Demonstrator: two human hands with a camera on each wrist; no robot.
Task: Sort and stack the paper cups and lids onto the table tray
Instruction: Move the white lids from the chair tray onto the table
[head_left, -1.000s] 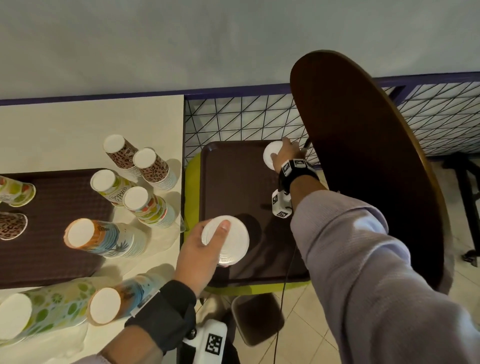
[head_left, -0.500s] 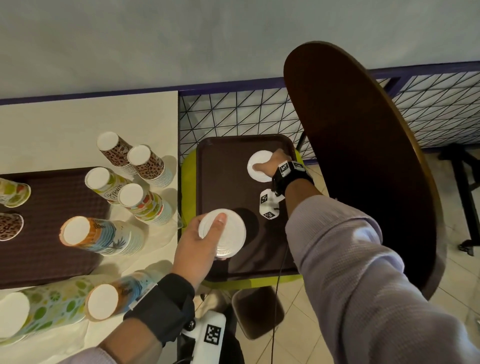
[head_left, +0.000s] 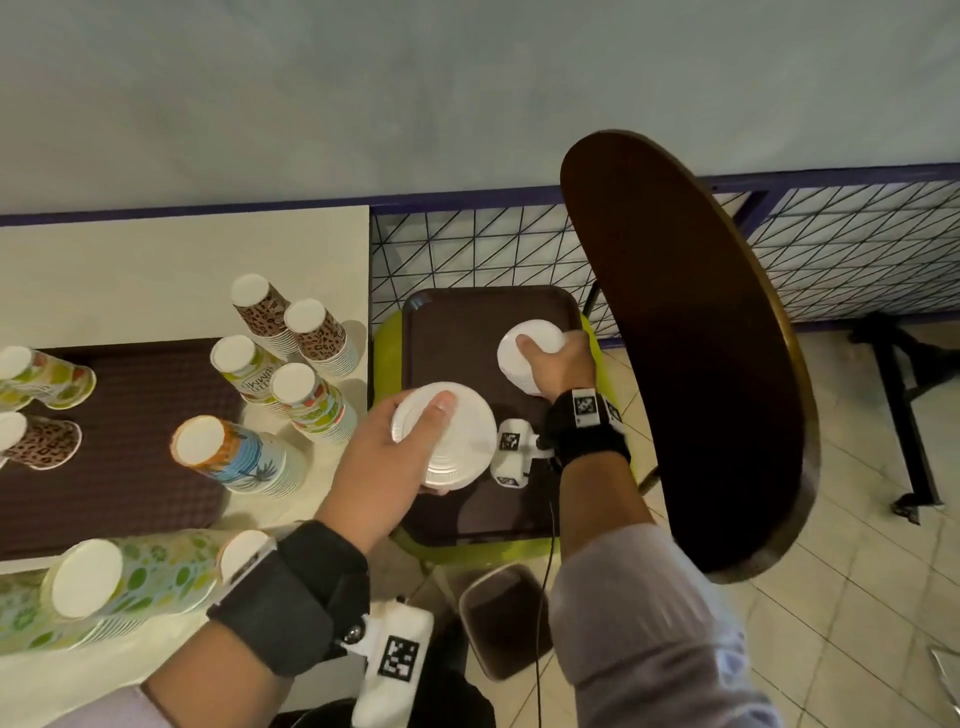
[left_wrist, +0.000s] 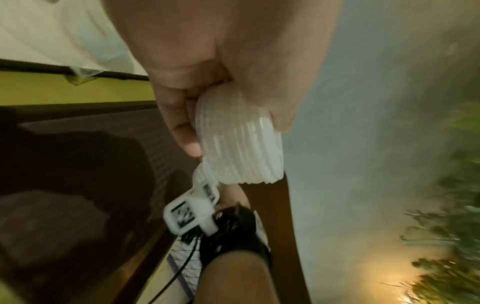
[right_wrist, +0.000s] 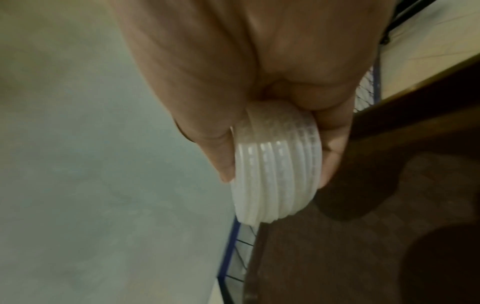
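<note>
A lid stack in each hand, over the chair tray

My left hand (head_left: 384, 457) grips the bigger lid stack (head_left: 451, 435) above the brown tray's (head_left: 447, 322) near half; my right hand (head_left: 563, 364) clasps the smaller lid stack (head_left: 524, 358) by its far right edge. Bare tray lies between them. The worktop (head_left: 156, 260) edge and cup stacks (head_left: 291, 364) stand just left.

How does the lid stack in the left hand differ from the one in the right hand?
The left hand's lid stack looks wider and sits nearer the camera; the right hand's lid stack looks narrower and sits farther back. The left hand lays its thumb across the top, as does the right hand. Both are white, ribbed, held over the chair tray.
</note>
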